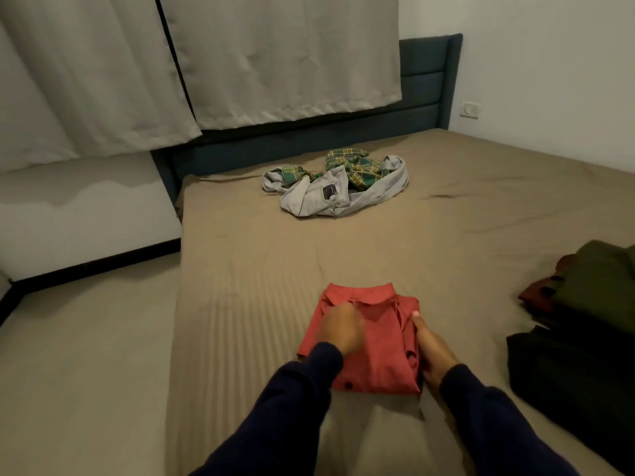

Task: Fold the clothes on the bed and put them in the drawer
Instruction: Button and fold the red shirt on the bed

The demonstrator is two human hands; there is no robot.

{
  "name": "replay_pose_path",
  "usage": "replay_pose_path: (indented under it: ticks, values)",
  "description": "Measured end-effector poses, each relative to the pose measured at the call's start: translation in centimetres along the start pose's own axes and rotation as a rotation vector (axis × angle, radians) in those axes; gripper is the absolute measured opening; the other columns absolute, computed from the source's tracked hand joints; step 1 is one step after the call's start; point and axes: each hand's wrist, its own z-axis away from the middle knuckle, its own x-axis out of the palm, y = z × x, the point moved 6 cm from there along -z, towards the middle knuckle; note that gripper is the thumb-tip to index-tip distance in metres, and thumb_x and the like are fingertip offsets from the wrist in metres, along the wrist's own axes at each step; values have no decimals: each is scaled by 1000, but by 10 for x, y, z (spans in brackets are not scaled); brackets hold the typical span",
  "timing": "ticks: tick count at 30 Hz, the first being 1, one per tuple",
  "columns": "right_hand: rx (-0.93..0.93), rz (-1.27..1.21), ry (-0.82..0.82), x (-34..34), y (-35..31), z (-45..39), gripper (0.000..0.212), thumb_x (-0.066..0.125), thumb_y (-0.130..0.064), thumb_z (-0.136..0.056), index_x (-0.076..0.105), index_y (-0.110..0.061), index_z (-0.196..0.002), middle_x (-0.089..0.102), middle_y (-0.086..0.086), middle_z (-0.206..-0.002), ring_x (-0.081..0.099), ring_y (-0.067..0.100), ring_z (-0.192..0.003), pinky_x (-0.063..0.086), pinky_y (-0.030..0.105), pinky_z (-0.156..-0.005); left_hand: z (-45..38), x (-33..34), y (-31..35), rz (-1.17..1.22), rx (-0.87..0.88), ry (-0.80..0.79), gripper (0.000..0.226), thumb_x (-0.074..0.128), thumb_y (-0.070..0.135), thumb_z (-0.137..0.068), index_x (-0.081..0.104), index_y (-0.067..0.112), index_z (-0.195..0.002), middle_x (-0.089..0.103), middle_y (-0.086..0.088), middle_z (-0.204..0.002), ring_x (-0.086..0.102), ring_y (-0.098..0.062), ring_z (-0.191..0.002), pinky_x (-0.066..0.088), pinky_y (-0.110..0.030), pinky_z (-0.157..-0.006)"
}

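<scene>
Clothes lie in three groups on the bed (240,255), which is covered by a tan sheet. Taking the folded red shirt (374,341) at the near middle of the bed as the landmark: it is a neat rectangle, collar on the far edge, with a dark button showing at its near edge. On its left part rests the left hand (340,326), fingers curled into a loose fist on top of the fabric; the hand is blurred, so whether it pinches any cloth cannot be told. Far beyond the shirt, toward the dark headboard (429,94), sits an unfolded heap: grey trousers (319,197) tangled with a green plaid garment (357,168). Along the shirt's right edge lies the right hand (431,348), fingers fairly straight and pressed against the folded side. Well right of the shirt stands a stack of folded clothes (591,304), olive on top, dark red and black beneath.
</scene>
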Motion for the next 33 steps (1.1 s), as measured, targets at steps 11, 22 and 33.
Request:
replay_pose_path:
  ticks: [11, 22, 33]
  values:
    - [-350, 1168, 193, 2, -37, -17, 57, 74, -54, -83, 65, -17, -125, 68, 5, -118, 65, 25, -102, 52, 34, -87, -54, 25, -114, 220, -393, -86, 47, 70, 45, -87, 65, 1, -104, 70, -13, -103, 67, -34, -99, 53, -38, -81]
    - [-613, 1194, 254, -8, -46, -12, 31, 73, -51, -84, 54, -30, -97, 52, -1, -99, 51, 20, -95, 47, 35, -83, -33, 30, -110, 313, -355, -54, 44, 87, 31, -73, 60, 8, -99, 64, -6, -94, 62, -26, -87, 47, -26, -63]
    - [-579, 456, -139, 16, -88, -24, 23, 81, -21, -81, 60, -17, -74, 60, -1, -73, 53, 13, -67, 43, 33, -65, -55, -7, -73, 1001, -41, 106, 7, 60, 0, -97, 59, 4, -91, 63, -2, -72, 57, -11, -62, 49, -19, -56]
